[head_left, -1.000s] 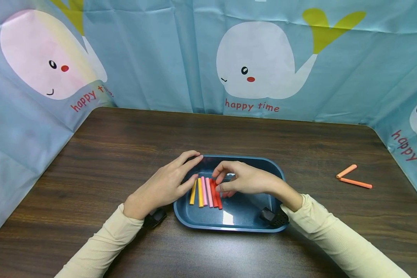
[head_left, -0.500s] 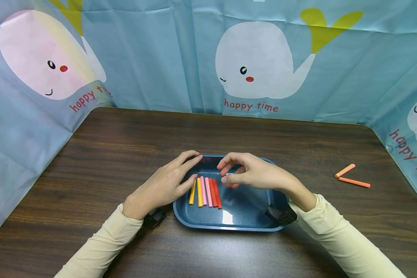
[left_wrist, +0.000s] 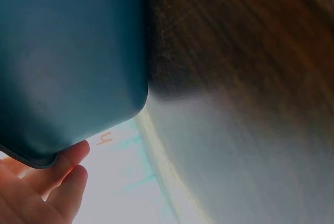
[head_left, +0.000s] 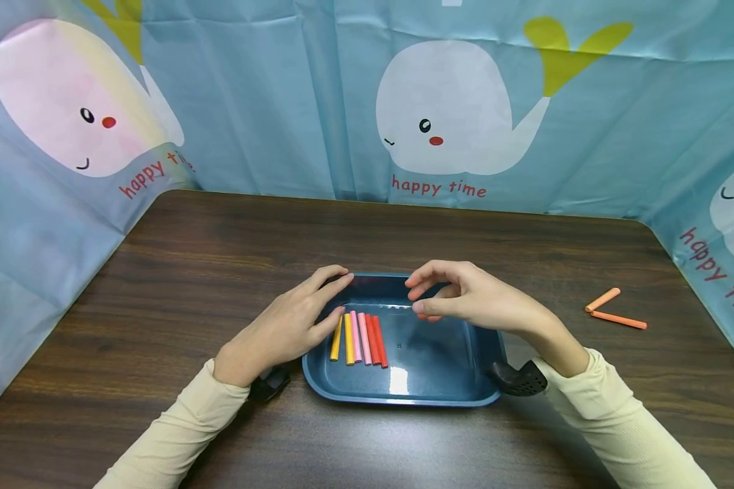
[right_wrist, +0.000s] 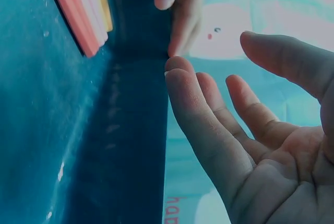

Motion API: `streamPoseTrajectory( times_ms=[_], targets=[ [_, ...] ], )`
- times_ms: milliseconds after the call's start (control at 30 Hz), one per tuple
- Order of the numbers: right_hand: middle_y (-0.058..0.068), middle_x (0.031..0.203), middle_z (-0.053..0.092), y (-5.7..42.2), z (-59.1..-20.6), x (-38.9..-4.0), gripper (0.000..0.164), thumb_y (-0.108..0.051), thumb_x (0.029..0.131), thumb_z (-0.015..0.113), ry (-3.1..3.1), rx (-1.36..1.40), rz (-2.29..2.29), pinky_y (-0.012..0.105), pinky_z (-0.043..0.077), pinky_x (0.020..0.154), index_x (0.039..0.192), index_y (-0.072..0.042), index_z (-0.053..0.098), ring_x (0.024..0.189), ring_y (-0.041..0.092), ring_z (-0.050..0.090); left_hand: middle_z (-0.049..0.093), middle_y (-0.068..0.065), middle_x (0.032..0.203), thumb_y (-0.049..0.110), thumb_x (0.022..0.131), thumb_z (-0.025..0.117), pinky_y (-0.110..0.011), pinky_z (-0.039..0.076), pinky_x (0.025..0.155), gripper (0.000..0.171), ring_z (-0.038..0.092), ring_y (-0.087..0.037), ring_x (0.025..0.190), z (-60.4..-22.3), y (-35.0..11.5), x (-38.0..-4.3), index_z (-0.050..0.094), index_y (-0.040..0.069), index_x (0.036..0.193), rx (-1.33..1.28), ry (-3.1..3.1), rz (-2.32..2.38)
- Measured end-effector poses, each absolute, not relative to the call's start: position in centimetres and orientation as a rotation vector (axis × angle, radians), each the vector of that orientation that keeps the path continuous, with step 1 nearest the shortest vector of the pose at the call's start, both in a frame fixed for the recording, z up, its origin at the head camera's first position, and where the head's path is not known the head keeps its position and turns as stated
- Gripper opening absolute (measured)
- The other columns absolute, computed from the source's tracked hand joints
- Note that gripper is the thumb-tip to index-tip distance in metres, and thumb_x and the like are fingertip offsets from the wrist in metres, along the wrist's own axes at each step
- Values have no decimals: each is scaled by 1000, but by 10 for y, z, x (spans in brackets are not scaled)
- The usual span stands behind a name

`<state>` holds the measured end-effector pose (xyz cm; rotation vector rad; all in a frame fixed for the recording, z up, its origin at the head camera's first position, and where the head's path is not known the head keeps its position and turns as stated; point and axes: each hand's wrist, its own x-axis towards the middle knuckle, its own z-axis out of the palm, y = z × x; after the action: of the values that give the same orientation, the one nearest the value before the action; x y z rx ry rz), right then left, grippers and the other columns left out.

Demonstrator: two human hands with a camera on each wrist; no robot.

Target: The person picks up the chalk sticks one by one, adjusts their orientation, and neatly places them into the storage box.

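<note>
A dark blue rectangular tray (head_left: 440, 380) sits on the table. Inside its left half lie several slim chalk-like sticks (head_left: 358, 338), side by side, in yellow, pink and red. My left hand (head_left: 287, 322) holds the tray at its far left corner, with the thumb over the inside and fingertips outside the rim, as the left wrist view shows at the tray corner (left_wrist: 44, 158). Above the tray's far right part hovers my right hand (head_left: 465, 292). Its fingers are loosely bent, with a gap between thumb and fingers and nothing held.
Two orange sticks lie on the wooden table (head_left: 220, 244) to the right: one upper stick (head_left: 603, 299) and one lower stick (head_left: 619, 320), their ends meeting. A light blue curtain (head_left: 281, 102) with whale prints rises behind the table and along both sides.
My right hand has moved away from the red sticks, to the right and up, with its fingers spreading. My left hand stays at the tray, and the row of sticks keeps nearly the same arrangement.
</note>
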<state>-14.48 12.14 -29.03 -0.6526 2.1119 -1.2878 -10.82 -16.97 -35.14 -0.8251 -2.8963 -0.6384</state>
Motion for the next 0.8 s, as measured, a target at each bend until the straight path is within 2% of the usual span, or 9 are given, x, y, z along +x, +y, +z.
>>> streamPoseTrajectory(
  times_ms=[233,433,600,800],
  targets=[
    [19,116,63,139,-288,-143,35,-11,93,67,2149,-658,-1342,34,59,85,125,0,58,93,19,72,44,-7,148,22,97,62,-43,53,98,55,57,-22,122,-351,-171,-108,47,8,147,-835,-2875,-632],
    [14,121,63,152,-286,-139,35,-12,92,69,2216,-638,-1367,33,58,85,125,-5,59,94,17,71,45,-9,148,21,96,63,-43,53,97,54,57,-24,122,-353,-171,-109,48,6,146,-861,-2835,-630],
    [17,127,60,162,-285,-132,39,-15,92,71,2292,-596,-1368,30,57,85,127,-8,58,101,19,71,45,-9,147,21,96,63,-43,53,97,54,57,-24,122,-354,-172,-109,48,6,146,-863,-2828,-628],
    [19,126,61,175,-285,-123,40,-17,92,71,2365,-578,-1372,25,56,84,128,-6,57,101,11,71,44,-7,148,21,96,63,-42,53,97,55,57,-22,122,-353,-171,-108,48,8,147,-852,-2855,-632]
  ],
)
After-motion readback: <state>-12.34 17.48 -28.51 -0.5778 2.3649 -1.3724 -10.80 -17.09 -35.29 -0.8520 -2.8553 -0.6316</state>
